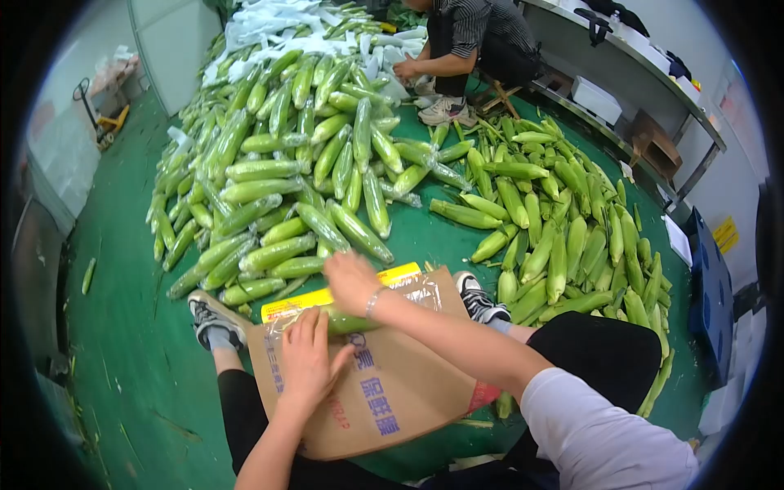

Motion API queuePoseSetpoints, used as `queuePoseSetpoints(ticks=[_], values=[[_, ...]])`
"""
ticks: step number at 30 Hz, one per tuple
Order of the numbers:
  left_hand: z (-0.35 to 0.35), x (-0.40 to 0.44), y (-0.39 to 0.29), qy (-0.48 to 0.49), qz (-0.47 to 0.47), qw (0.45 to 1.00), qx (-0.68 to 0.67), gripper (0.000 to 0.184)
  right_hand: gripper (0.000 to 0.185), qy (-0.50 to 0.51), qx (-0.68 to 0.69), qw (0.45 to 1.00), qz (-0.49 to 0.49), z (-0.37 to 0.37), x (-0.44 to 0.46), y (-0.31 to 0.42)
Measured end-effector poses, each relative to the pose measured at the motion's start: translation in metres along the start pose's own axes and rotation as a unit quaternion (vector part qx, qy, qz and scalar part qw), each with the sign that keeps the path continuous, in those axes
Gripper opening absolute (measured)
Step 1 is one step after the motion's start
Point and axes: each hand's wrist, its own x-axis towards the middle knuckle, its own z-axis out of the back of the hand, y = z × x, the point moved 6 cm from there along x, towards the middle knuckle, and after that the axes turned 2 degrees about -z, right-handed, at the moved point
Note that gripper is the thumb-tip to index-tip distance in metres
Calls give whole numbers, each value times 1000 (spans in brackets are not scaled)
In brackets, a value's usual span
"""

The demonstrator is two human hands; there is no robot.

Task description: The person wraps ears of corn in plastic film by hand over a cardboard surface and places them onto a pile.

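An ear of corn (351, 322) in its green husk lies across a flattened cardboard sheet (367, 392) on my lap. My left hand (309, 355) rests over the corn's left end, fingers bent down on it and thumb apart. Just beyond the corn, my right hand (353, 282) has its fingers curled at the edge of a yellow cling film box (286, 307). What those fingers hold, if anything, is hidden. Shiny clear film (420, 287) shows on the cardboard to the right of the box.
A large heap of film-wrapped corn (278, 180) fills the floor ahead. Unwrapped corn (563, 237) is piled at the right. Another person (482, 41) sits beyond, near a metal table (621, 57). A blue plastic pallet (709, 294) stands at the far right; a pallet jack (102, 118) is far left.
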Motion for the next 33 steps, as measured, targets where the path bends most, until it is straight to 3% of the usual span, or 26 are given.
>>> queuePoseSetpoints(ticks=[1, 4, 5, 8, 10, 11, 12, 13, 14, 15, 16, 17, 18, 19, 20, 21, 23, 24, 25, 26, 27, 28, 29, 31, 32, 33], values=[[1, 6, -2, -25, -26, 999, 26, 73, 35, 128, 127, 983, 16, -18, 14, 2], [-33, 31, 38, -34, -23, 999, -27, 72, 48, 200, 212, 957, -5, -34, 30, -15], [-37, 35, 40, -31, -24, 998, -40, 70, 57, 240, 263, 933, -55, -40, 27, -26], [-19, 17, 7, -21, 12, 993, -117, 65, 50, 254, 103, 956, 101, -32, -4, -3], [-24, -13, -30, 65, 62, 969, -232, 62, 43, 286, 87, 940, 167, -40, -50, -2], [-32, -32, -46, 196, 136, 948, -213, 63, 43, 284, 87, 934, 196, -50, -78, -4], [-27, -42, -59, 265, 199, 914, -234, 58, 46, 253, 81, 941, 207, -50, -99, -6], [-47, -73, -66, 327, 273, 826, -369, 58, 50, 225, 72, 947, 219, -46, -122, -7], [-58, -100, -84, 298, 295, 767, -485, 54, 55, 195, 63, 951, 231, -44, -139, -6], [-68, -136, -105, 378, 446, 529, -615, 58, 57, 163, 33, 955, 248, -46, -149, -5], [-54, -153, -122, 401, 532, 373, -646, 54, 60, 127, 4, 956, 265, -48, -157, -3], [-56, -176, -129, 433, 476, 210, -736, 38, 64, 90, -27, 954, 284, -47, -160, -3], [-29, -177, -150, 406, 537, 182, -716, 35, 65, 84, -27, 954, 288, -46, -163, -3], [-29, -210, -160, 411, 528, 239, -703, 48, 65, 88, -18, 953, 290, -46, -164, -4], [-32, -249, -167, 489, 503, 317, -638, 49, 65, 90, -13, 952, 293, -46, -161, -5], [-31, -268, -177, 559, 468, 425, -536, 48, 64, 95, -5, 951, 294, -44, -163, -5], [-32, -273, -181, 542, 392, 541, -510, 44, 58, 127, 51, 951, 278, -38, -172, -9], [6, -235, -178, 440, 492, 490, -570, 43, 55, 142, 82, 949, 270, -37, -177, -8], [-30, -258, -143, 375, 465, 633, -493, 45, 52, 196, 195, 933, 230, -33, -185, -12], [21, -177, -142, 317, 402, 708, -487, 42, 48, 247, 301, 902, 185, -22, -194, -21], [26, -156, -125, 265, 389, 760, -448, 40, 45, 295, 399, 858, 135, -12, -206, -27], [51, -114, -119, 263, 345, 817, -380, 40, 29, 147, 457, 876, -44, -2, -216, -45], [74, -78, -116, 77, 214, 918, -326, 40, 26, 53, 603, 788, -113, 10, -217, -54], [106, -9, -129, -49, 92, 964, -244, 26, 19, -150, 814, 514, -225, 22, -211, -72], [108, 8, -132, -116, 71, 943, -305, 23, 13, -179, 843, 443, -248, 30, -204, -70], [108, 23, -132, -183, 50, 913, -362, 20, 19, -156, 837, 459, -252, 19, -193, -71]])
